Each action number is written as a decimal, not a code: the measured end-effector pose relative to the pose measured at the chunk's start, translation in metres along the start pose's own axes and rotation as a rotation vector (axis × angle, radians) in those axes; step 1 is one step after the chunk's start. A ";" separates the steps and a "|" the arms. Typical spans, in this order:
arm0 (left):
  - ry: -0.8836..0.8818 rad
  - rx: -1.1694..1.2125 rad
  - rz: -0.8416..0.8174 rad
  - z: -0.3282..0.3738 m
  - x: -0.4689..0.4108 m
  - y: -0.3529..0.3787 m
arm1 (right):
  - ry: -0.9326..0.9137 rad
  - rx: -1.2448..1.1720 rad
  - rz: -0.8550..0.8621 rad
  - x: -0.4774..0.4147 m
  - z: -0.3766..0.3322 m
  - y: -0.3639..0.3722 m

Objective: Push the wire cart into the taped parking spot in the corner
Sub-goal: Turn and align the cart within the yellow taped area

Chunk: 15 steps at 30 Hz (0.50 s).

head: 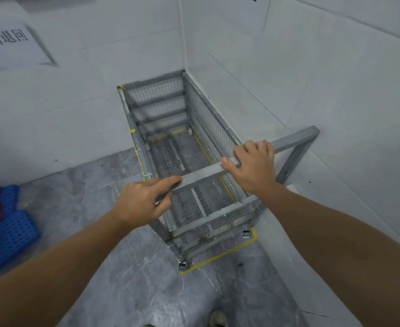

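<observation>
Seen from above, a tall grey metal cart with wire-mesh sides and an open top (pixel 170 128) stands in the corner where two white tiled walls (pixel 312 67) meet, its far end against the back wall and its right side close along the right-hand wall. Yellow tape lines on the grey marbled floor (pixel 220 255) outline a rectangle around its base; the near wheels sit just inside the tape's front edge. A flat grey metal handle bar (pixel 203 173) runs across the cart's near end. The left hand (pixel 144 201) wraps its fingers (pixel 168 182) closed around the bar's left part. The right hand (pixel 253 165) grips the bar further right, thumb underneath, fingers curled over. Blue perforated plastic crates (pixel 8 232) lie at the far left on the floor.
</observation>
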<state>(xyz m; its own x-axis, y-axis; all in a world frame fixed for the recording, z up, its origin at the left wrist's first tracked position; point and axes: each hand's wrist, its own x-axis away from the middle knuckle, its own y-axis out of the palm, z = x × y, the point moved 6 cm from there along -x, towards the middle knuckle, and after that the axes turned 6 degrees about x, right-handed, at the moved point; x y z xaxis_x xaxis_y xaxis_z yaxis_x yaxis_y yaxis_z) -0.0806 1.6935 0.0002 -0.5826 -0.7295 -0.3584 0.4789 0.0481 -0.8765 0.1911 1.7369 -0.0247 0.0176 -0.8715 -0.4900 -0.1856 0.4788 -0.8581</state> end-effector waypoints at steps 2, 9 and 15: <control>-0.014 -0.009 -0.013 0.000 0.000 0.000 | 0.004 0.005 0.001 -0.001 0.000 0.000; -0.013 -0.067 -0.095 -0.004 0.003 0.002 | 0.018 0.052 -0.158 -0.003 -0.005 0.000; -0.107 -0.118 -0.120 -0.012 0.006 0.003 | 0.062 0.114 -0.258 -0.004 -0.008 0.003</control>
<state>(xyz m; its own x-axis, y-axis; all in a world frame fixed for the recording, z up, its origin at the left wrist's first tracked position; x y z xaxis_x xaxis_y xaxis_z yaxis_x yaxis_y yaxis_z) -0.0907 1.6972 -0.0088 -0.5552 -0.8026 -0.2183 0.3263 0.0312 -0.9447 0.1822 1.7406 -0.0242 -0.0104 -0.9692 -0.2462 -0.0714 0.2463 -0.9666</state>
